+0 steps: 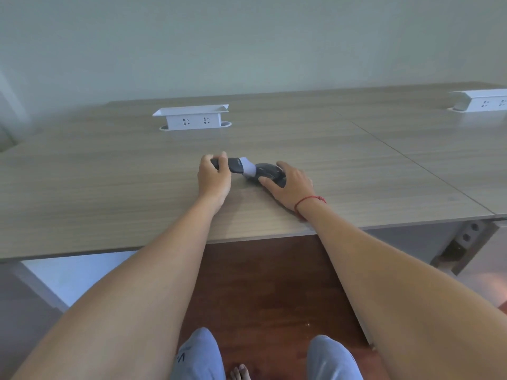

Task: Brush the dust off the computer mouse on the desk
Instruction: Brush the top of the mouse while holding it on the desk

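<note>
Brushing is underway, mid-task. The left hand [213, 176] has its fingers wrapped tight on the dark handle of the brush [238, 165], which lies nearly level and points right, its pale bristles touching the near-left end of the computer mouse [270, 172]. The mouse sits on the bench [109, 182], about centre and a little back from the front edge. The right hand [292, 185] steadies it, thumb on the near side and fingers curled over the far side, clamped on the body. Done: brush picked up, mouse pinned, bristles in contact. Left: sweeping across the rest of the shell (most of it is under the right hand). Whether any dust remains is too small to tell, probably some.
</note>
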{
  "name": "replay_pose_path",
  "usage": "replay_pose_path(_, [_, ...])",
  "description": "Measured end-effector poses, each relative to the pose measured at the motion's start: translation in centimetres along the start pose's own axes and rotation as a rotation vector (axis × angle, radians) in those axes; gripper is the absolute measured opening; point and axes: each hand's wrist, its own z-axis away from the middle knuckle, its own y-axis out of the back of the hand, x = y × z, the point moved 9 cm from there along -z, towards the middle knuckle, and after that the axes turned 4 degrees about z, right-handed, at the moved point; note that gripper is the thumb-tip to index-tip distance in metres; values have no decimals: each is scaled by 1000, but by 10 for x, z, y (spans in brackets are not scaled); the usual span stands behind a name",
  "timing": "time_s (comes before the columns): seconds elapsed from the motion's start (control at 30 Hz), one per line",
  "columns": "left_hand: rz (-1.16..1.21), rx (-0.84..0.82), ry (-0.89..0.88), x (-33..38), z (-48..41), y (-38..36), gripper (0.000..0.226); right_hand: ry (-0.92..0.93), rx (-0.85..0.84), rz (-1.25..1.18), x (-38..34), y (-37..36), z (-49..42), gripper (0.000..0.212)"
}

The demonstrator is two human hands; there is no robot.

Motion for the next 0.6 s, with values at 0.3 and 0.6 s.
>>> replay_pose_path(0.3, [154, 19, 66, -6, -8, 1, 22, 152, 36, -143, -17, 1, 2, 44])
replay_pose_path(0.6, [289, -168, 92, 7, -5, -12, 25, 139, -16, -108, -13, -9, -2, 43])
